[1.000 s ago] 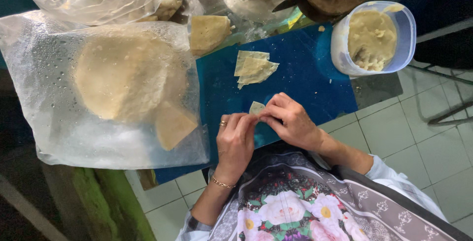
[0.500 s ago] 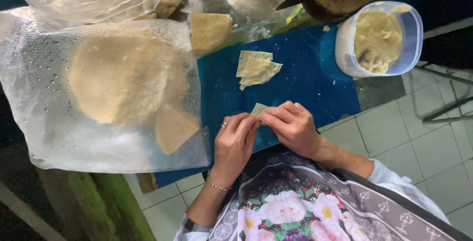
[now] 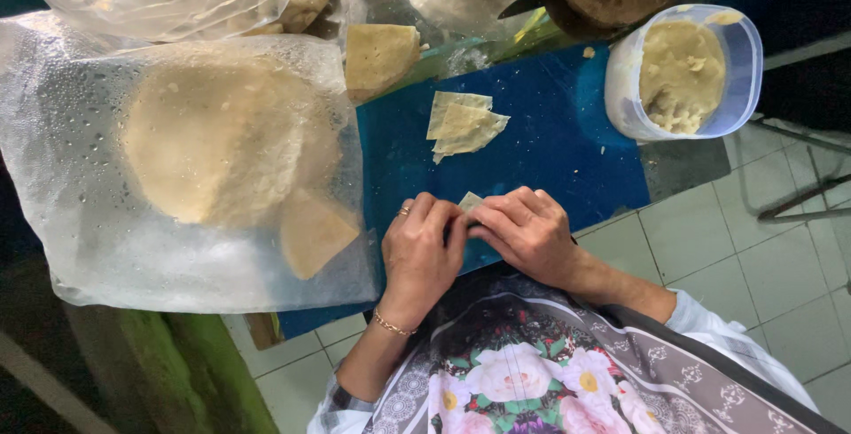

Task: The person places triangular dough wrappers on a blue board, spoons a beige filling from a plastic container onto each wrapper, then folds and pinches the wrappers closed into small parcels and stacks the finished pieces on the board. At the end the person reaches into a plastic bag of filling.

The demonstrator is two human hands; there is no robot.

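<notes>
**Wrapper pinched between both hands, near edge of blue board**

Left of board (image 3: 550,132): bag (image 3: 106,239) of round dough sheets. On board, near edge: left hand (image 3: 421,252) and right hand (image 3: 527,234) together, fingertips closed on small wrapper (image 3: 470,200), corner pointing away from body. Both hands equally near. Farther in on board: folded pieces (image 3: 463,122). Right of board: filling tub (image 3: 683,70).
</notes>
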